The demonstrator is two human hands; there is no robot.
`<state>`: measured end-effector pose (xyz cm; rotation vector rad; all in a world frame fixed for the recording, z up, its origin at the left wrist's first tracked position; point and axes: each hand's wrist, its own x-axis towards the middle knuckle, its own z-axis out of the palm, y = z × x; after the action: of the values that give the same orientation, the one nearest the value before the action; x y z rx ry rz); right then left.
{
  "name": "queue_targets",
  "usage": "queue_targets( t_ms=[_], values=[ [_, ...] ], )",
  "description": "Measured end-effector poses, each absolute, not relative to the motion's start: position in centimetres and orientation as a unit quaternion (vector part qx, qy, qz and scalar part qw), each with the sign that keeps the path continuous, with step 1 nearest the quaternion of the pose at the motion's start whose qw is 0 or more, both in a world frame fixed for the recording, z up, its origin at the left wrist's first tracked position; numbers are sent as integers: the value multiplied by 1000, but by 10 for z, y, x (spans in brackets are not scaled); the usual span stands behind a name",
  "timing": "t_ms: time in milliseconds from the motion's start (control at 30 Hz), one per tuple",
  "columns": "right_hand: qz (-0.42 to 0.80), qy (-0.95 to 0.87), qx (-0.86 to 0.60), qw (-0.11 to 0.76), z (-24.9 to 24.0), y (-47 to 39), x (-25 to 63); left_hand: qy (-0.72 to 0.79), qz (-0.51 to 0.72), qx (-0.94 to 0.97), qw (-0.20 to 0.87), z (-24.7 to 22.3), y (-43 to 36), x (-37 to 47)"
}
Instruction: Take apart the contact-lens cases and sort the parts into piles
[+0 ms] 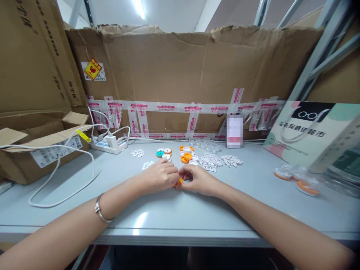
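My left hand (161,175) and my right hand (201,180) meet over the middle of the table, fingers closed around a small orange plastic piece (179,182). Most of that piece is hidden by the fingers. Just beyond my left hand lie round parts, among them a teal disc (160,154) and white-and-orange ones. Behind my right hand, orange rings (186,158) and white rings are grouped together. To their right spreads a pile of small white openwork plastic parts (209,162), with a second, smaller pile (232,161) beside it.
Small white pieces (137,152) lie at the back left, near a power strip (108,145) with cables. Clear plastic covers (205,144) sit at the back, beside an upright phone (235,131). Finished-looking clear-and-orange items (308,187) and a paper bag (309,135) stand right. An open carton (42,150) stands left.
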<state>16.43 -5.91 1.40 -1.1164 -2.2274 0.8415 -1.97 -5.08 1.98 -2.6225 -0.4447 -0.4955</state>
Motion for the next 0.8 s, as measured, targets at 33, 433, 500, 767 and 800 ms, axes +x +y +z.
queue_targets(
  t_ms=[33, 433, 500, 767, 800],
  values=[
    [307, -820, -410, 254, 14, -59, 164, -167, -182, -945, 214, 20, -51, -20],
    [291, -819, -431, 243, 18, -63, 166, -333, -314, -866, 201, 77, -46, -70],
    [287, -819, -434, 242, 18, -62, 166, -379, -303, -861, 152, 83, -39, -88],
    [281, -823, -428, 247, 16, -61, 168, -462, -39, -884, 58, 50, -12, -142],
    [280, -823, -428, 247, 16, -61, 168, -469, -28, -882, 48, 48, -13, -143]
  ],
)
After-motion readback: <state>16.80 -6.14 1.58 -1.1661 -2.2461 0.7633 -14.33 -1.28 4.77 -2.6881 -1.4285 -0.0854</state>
